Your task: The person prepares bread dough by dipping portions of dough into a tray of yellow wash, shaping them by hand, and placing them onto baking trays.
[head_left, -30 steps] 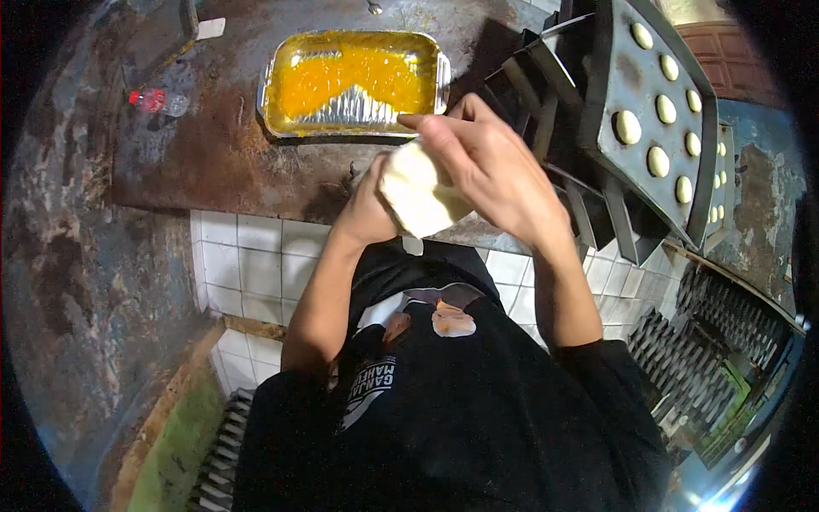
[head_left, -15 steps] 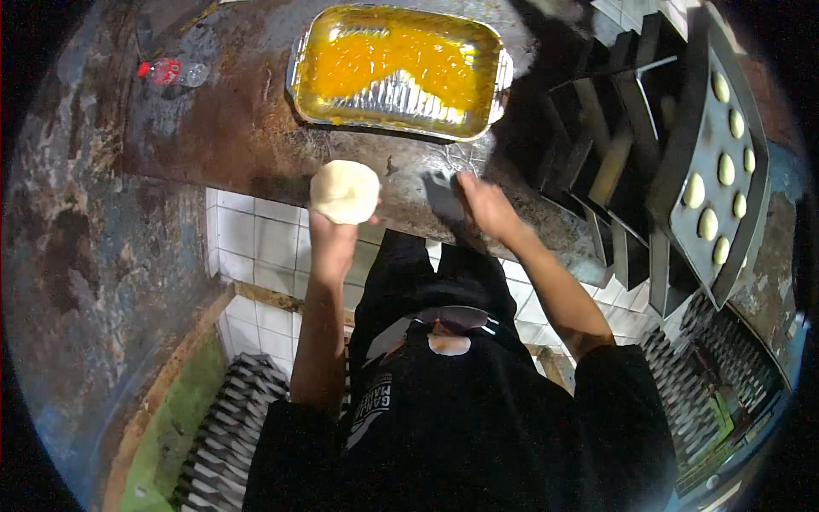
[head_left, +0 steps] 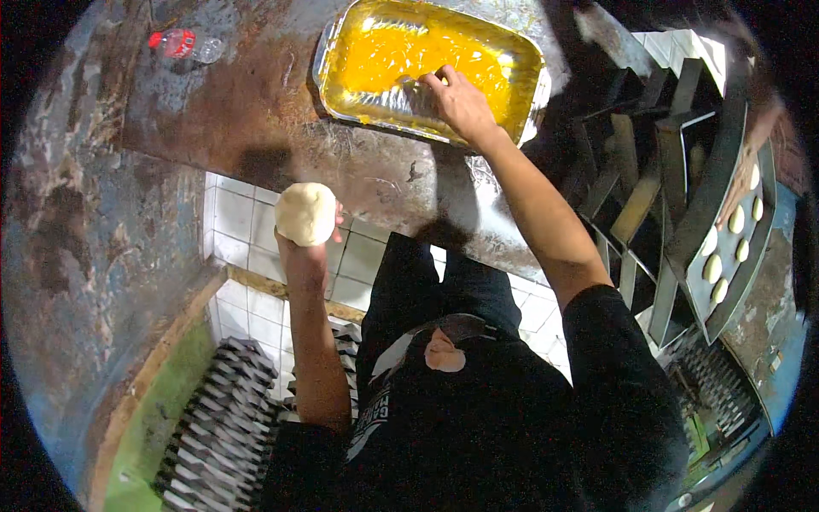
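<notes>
A round, pale piece of dough point(head_left: 305, 214) rests in my left hand point(head_left: 299, 251), which cups it from below with the fingers curled up at its right side. My left hand hangs just off the near edge of the worktable. My right hand point(head_left: 465, 104) reaches over the foil tray point(head_left: 365, 117) of glossy yellow-orange filling point(head_left: 384, 55). Its fingers are closed on what looks like a flat grey spatula point(head_left: 413, 92), partly hidden and dim against the foil. The spatula is at the filling's near edge, where bare foil shows.
A plastic bottle point(head_left: 183, 44) with a red cap and label lies far left on the stained worktable point(head_left: 230, 94). Dark metal trays point(head_left: 636, 162) are stacked crosswise at the right. A leaning tray point(head_left: 698, 277) there holds several pale oval dough pieces point(head_left: 712, 266).
My right hand has moved from the table edge up and over the foil tray. My left hand, still holding the dough, has shifted left and slightly down. The view has shifted too.
</notes>
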Tool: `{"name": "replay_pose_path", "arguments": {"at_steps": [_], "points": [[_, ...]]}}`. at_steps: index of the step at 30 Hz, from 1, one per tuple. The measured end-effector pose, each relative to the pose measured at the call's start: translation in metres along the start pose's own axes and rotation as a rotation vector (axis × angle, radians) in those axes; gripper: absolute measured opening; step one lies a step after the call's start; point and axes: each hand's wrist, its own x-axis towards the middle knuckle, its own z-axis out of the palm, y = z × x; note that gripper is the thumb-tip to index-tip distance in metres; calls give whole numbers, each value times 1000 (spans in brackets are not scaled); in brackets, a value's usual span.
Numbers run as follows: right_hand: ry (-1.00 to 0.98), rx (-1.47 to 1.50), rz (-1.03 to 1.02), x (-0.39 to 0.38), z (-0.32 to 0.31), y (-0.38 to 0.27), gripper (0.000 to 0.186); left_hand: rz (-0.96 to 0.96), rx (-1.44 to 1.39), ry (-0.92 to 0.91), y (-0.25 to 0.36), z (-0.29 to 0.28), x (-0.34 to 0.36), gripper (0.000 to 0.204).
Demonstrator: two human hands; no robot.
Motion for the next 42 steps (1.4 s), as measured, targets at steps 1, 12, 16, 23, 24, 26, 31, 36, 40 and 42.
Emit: {"name": "replay_pose_path", "arguments": {"at_steps": [1, 12, 16, 23, 24, 26, 31, 36, 40, 42], "points": [[-22, -15, -11, 2, 2, 0, 38, -22, -48, 0, -2, -3, 0, 30], [-398, 609, 11, -8, -19, 20, 29, 143, 449, -104, 6, -3, 16, 35], [-435, 756, 114, -35, -66, -8, 24, 342, 691, -85, 0, 13, 25, 41], [69, 627, -64, -104, -180, -122, 34, 476, 568, -271, 31, 75, 16, 41], [123, 518, -91, -110, -181, -127, 40, 504, 556, -278, 39, 84, 11, 40], [234, 360, -126, -125, -175, -131, 55, 514, 553, -278, 36, 87, 13, 39], [323, 381, -42, -173, -160, -130, 50, 529, 560, -322, 22, 94, 15, 31], [161, 548, 563, -261, -50, -66, 21, 263, 389, -364, 5, 103, 9, 27], [-124, 403, 517, -271, -54, -32, 41, 172, 478, -564, 15, 116, -7, 28], [70, 589, 343, -241, -135, -59, 57, 113, 438, -670, 31, 130, -21, 30]]}}
